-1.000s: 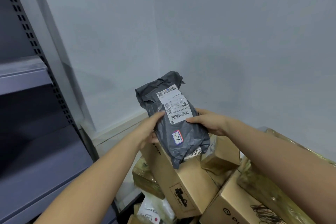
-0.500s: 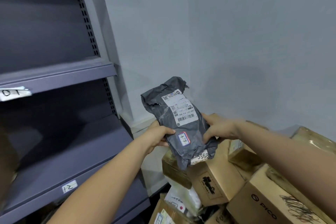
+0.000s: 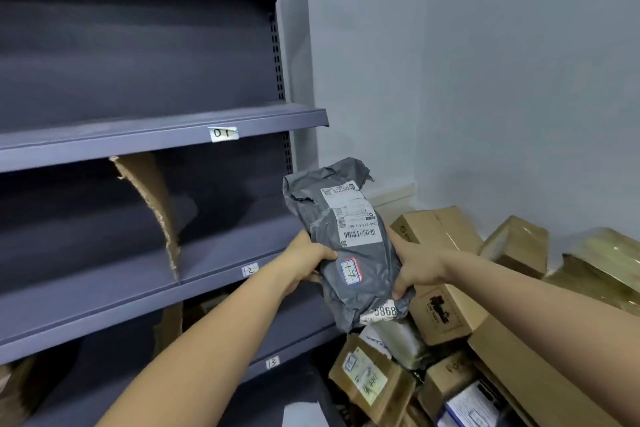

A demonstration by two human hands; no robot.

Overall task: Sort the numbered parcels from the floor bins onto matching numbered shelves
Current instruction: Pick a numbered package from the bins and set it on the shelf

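So the grey shelving unit (image 3: 145, 135) fills way more of the view than half a second ago, off to the left of the fingers. Its edge tags read 01 (image 3: 223, 134), 12 (image 3: 250, 269) and 13 (image 3: 272, 362). Right of the fingers sits the box pile (image 3: 485, 305); one box shows what looks like "PICO", though it's mostly hidden now. The grey parcel (image 3: 346, 239) is up in the air between both hands, its red-edged sticker (image 3: 350, 271) marked 17, "5868" printed lower. Left hand (image 3: 306, 262) and right hand (image 3: 415, 265) fingers curl round its edges.
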